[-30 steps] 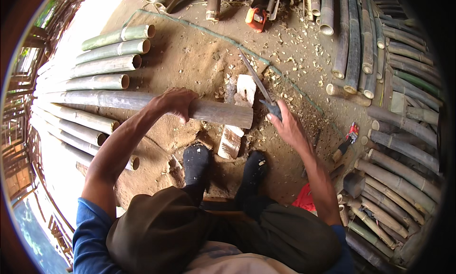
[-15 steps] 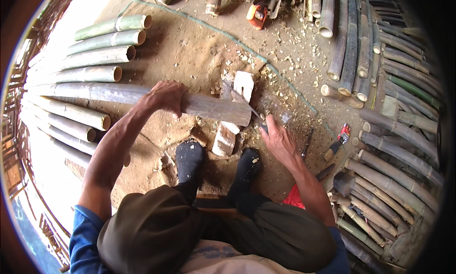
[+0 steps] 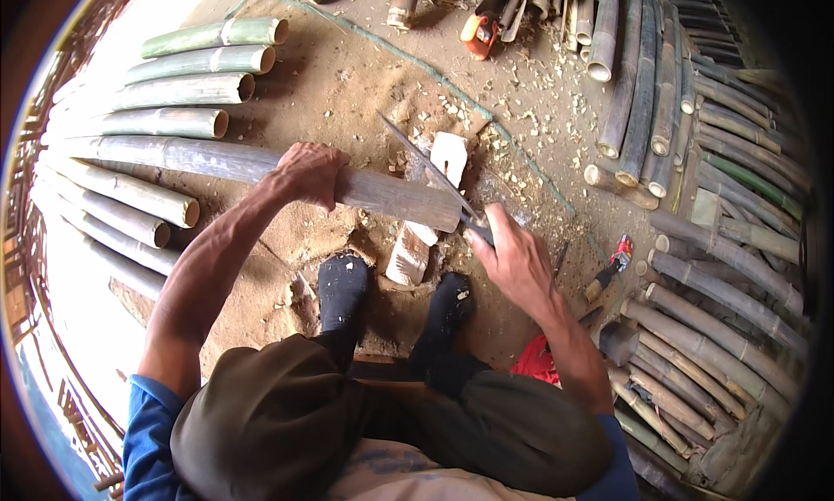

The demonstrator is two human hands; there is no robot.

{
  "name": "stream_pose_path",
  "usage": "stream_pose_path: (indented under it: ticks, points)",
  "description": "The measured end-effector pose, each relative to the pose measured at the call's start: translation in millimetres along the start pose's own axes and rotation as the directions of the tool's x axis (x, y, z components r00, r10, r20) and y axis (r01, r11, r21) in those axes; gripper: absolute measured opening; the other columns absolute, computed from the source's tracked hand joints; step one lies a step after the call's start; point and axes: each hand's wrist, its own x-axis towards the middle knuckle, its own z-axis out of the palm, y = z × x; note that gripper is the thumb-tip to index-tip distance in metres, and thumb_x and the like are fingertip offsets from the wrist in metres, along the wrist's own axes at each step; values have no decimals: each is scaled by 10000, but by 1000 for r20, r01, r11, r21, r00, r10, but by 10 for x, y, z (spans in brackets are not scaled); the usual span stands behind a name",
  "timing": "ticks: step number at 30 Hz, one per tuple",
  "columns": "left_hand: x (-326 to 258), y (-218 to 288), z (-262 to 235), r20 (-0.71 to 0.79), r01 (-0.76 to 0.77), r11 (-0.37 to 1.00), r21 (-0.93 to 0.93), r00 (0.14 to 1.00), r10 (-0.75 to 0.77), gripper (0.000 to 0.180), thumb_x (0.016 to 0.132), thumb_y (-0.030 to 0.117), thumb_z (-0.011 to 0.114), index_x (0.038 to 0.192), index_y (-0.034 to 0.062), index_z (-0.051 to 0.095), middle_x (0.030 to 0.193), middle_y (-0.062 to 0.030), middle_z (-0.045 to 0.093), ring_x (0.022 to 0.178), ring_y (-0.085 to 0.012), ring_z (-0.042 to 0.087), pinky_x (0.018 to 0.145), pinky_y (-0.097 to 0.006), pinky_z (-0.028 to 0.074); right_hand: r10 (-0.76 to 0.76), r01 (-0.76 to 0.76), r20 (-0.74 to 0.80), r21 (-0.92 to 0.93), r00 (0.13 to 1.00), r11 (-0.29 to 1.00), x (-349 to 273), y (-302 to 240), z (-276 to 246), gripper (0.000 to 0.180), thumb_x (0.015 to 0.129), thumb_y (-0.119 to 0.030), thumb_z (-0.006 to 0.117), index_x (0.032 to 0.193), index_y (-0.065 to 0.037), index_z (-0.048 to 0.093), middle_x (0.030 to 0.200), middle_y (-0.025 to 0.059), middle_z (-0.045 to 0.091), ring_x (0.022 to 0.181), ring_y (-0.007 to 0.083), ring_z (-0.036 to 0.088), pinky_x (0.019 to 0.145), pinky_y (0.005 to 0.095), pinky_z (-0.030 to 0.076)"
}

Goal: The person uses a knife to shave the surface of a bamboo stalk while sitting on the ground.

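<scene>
A: Chip-strewn brown floor (image 3: 434, 45) in this one. What's closest in?

B: Going off the pale wood block (image 3: 408, 256): dark trousers (image 3: 261, 405) nearest, then a red cloth-looking thing (image 3: 536, 360) to its near right, then black socks (image 3: 344, 288) just this side of it.

A: And the hands?

B: Left hand (image 3: 311, 169) is wrapped over a long bamboo pole (image 3: 391, 197), left of the block. That pole lies across the block, its end poking out to the right. Right hand (image 3: 517, 253), right of the block, is closed on a long thin knife (image 3: 427, 163). Blade slants over the pole's end, can't tell if they touch tbh.

A: Further out?

B: Cut bamboo lengths (image 3: 187, 86) left of the block, a bamboo stack (image 3: 721, 314) well to its right, a green cord (image 3: 417, 64) beyond it, and past that an orange-handled tool (image 3: 479, 37).
</scene>
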Motion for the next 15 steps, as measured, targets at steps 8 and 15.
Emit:
stream_pose_path:
  ticks: [8, 15]
  points:
    - [83, -24, 111, -121, -68, 997, 44, 990, 73, 488, 541, 206, 958, 960, 134, 718, 877, -47, 751, 768, -216, 706, 701, -397, 592, 165, -95, 201, -320, 965, 943, -61, 670, 206, 305, 1011, -195, 681, 1121, 48, 534, 871, 300, 720, 702, 422, 742, 616, 514, 604]
    - [-127, -56, 336, -350, -83, 991, 110, 930, 116, 453, 567, 157, 887, 962, 113, 672, 921, -72, 712, 891, -272, 705, 903, -422, 538, -202, 204, -226, -16, 953, 979, -120, -95, -90, 288, 1023, -204, 684, 1131, 38, 573, 840, 191, 709, 648, 351, 716, 597, 460, 596]
